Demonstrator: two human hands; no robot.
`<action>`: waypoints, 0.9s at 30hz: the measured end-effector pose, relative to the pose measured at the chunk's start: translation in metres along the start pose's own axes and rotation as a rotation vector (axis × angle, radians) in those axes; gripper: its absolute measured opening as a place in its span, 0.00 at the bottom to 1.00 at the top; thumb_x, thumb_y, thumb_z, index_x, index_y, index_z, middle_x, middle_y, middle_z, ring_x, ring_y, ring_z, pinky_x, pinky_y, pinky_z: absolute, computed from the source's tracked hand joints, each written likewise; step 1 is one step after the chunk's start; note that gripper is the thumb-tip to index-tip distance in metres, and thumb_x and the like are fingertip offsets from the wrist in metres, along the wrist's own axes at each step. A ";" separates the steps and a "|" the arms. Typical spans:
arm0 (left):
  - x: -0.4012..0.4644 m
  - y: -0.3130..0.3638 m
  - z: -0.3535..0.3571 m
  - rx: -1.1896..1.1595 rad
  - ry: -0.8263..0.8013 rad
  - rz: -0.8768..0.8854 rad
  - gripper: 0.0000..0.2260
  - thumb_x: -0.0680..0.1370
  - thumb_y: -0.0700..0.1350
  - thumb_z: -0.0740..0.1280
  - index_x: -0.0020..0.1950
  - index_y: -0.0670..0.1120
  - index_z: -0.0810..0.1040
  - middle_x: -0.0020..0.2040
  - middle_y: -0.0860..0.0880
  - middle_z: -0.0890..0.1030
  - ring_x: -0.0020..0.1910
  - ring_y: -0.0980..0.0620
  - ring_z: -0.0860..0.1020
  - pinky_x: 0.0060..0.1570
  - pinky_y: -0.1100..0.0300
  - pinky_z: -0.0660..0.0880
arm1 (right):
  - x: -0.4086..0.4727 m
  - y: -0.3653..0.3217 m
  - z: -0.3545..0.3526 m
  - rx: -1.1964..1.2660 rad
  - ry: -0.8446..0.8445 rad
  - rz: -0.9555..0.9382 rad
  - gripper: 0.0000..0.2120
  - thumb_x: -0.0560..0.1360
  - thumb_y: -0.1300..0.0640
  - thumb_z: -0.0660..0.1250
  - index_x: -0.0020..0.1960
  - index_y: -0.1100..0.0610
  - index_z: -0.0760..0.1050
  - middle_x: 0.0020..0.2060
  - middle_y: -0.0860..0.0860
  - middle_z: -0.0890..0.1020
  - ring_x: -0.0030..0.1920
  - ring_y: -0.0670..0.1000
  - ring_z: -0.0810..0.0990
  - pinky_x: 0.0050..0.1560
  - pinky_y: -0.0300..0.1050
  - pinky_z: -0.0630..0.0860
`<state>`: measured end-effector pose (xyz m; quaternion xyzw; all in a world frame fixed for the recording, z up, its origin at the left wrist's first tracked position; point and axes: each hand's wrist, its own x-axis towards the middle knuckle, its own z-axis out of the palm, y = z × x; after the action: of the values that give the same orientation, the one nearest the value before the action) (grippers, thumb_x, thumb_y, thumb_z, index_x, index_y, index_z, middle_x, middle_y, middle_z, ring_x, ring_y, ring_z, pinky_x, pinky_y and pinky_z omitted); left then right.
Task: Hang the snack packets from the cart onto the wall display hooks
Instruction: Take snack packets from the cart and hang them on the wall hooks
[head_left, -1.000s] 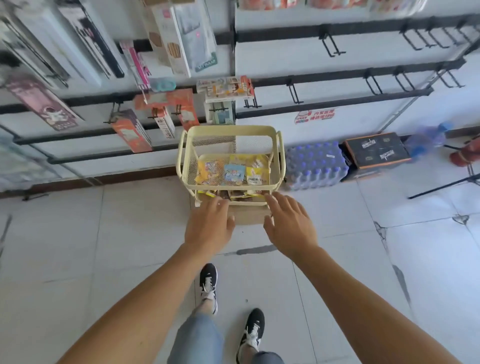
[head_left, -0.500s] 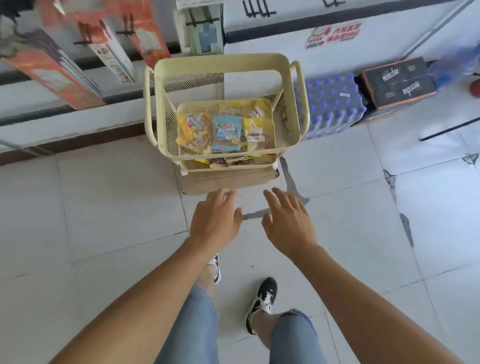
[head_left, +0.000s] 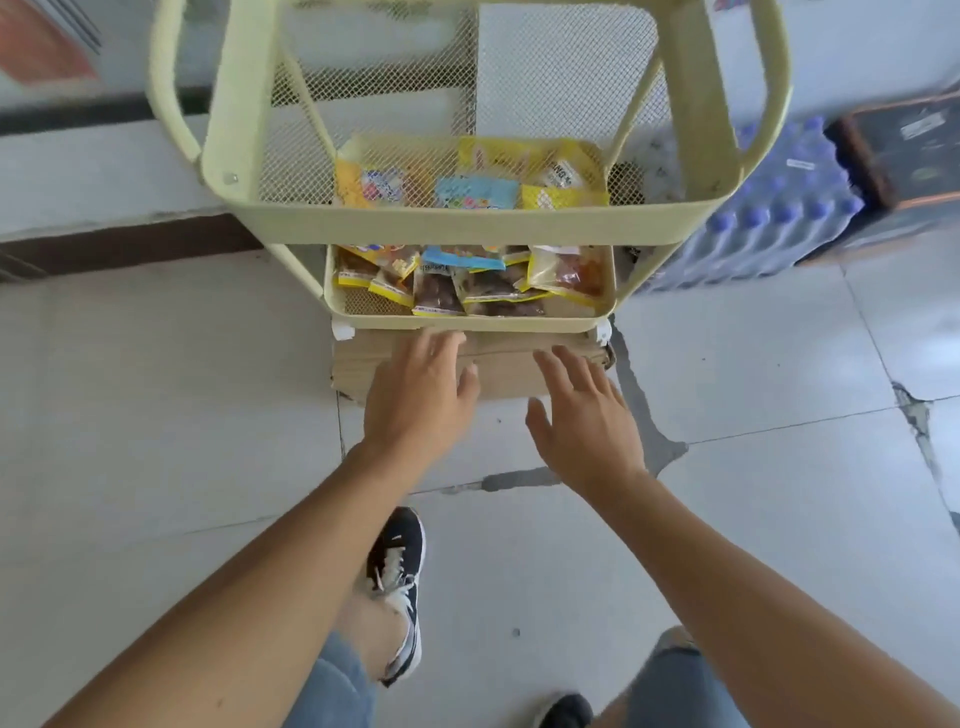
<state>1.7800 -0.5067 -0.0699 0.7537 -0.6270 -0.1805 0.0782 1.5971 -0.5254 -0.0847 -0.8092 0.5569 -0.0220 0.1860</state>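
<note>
Head view: the fingers of the left hand (head_left: 418, 397) are straight and loosely together, holding nothing, their tips reaching to just below the front rim of the lower tray. The fingers of the right hand (head_left: 584, 415) are spread apart and likewise hold nothing, stretched out over the cardboard (head_left: 498, 366) that lies flat on the floor under the cart. Whether either hand touches the cardboard cannot be told. The pale yellow mesh cart (head_left: 467, 226) stands right ahead of the hands. The snack packets (head_left: 467, 280) lie piled in its lower tray, yellow-edged and blue ones over bags with brown contents; through the mesh of the upper tray more of the same pile shows. To the right of the cart, a wrapped pack of blue-capped bottles (head_left: 769, 228) sits on the tiled floor (head_left: 156, 415), with a dark box (head_left: 904, 150) beside it. Below, a black and white shoe (head_left: 397, 582) and denim-clad knees show between the forearms.
</note>
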 end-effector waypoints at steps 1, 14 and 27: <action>0.011 -0.006 0.010 0.013 0.046 0.019 0.16 0.80 0.50 0.63 0.66 0.45 0.75 0.64 0.45 0.76 0.62 0.43 0.74 0.53 0.48 0.74 | 0.012 0.007 0.011 0.002 0.045 -0.020 0.24 0.79 0.53 0.64 0.74 0.57 0.66 0.72 0.57 0.71 0.71 0.60 0.69 0.68 0.57 0.69; 0.060 -0.032 0.049 0.041 0.312 -0.021 0.18 0.81 0.52 0.62 0.69 0.48 0.72 0.69 0.47 0.72 0.67 0.44 0.70 0.54 0.46 0.75 | 0.104 0.023 0.069 0.002 0.373 -0.240 0.27 0.79 0.51 0.62 0.75 0.57 0.65 0.71 0.56 0.71 0.69 0.61 0.68 0.68 0.58 0.67; 0.064 -0.044 0.068 0.056 0.321 -0.050 0.19 0.80 0.53 0.62 0.69 0.49 0.71 0.67 0.47 0.70 0.66 0.45 0.69 0.55 0.47 0.75 | 0.184 -0.006 0.066 -0.051 0.206 -0.184 0.32 0.79 0.48 0.62 0.79 0.51 0.53 0.76 0.53 0.62 0.75 0.59 0.61 0.66 0.58 0.69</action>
<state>1.8044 -0.5524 -0.1587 0.7902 -0.5922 -0.0423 0.1517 1.6881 -0.6722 -0.1757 -0.8546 0.4971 -0.1080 0.1044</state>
